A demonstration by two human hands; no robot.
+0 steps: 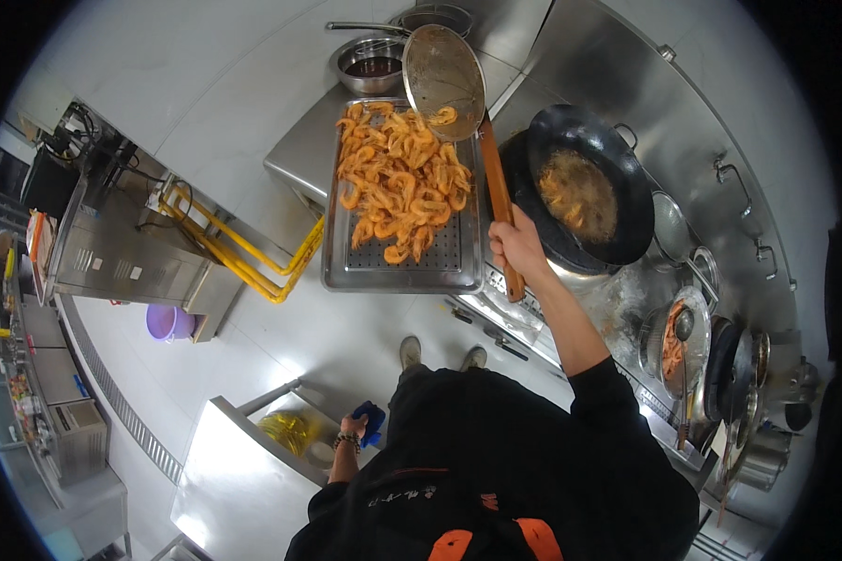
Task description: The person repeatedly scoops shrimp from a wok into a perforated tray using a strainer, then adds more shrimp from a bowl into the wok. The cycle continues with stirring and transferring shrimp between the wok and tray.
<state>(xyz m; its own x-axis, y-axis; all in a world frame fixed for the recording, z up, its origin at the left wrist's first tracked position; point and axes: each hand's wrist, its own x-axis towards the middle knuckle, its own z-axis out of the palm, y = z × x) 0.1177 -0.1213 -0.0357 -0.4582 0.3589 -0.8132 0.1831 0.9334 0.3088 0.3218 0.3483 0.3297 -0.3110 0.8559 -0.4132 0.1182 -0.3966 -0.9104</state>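
Note:
My right hand (518, 242) grips the wooden handle (497, 168) of a wide mesh skimmer (443, 77). Its round head is tilted over the far end of a perforated steel tray (407, 280), with a shrimp or two against its lower rim. Orange fried shrimp (400, 175) lie heaped on that tray. To the right, a black wok (635, 189) holds bubbling oil (579, 196) with a few shrimp-like pieces in it. Down at my left side, my left hand (353, 425) clutches a dark blue cloth (371, 423).
A steel bowl of dark liquid (372, 66) stands behind the tray. Along the right range sit a fine strainer (670, 221) and a colander of pinkish shrimp (673, 343) with a ladle (683, 326). Yellow pipes (281, 284) jut out at left. A steel counter (231, 470) is near my left arm.

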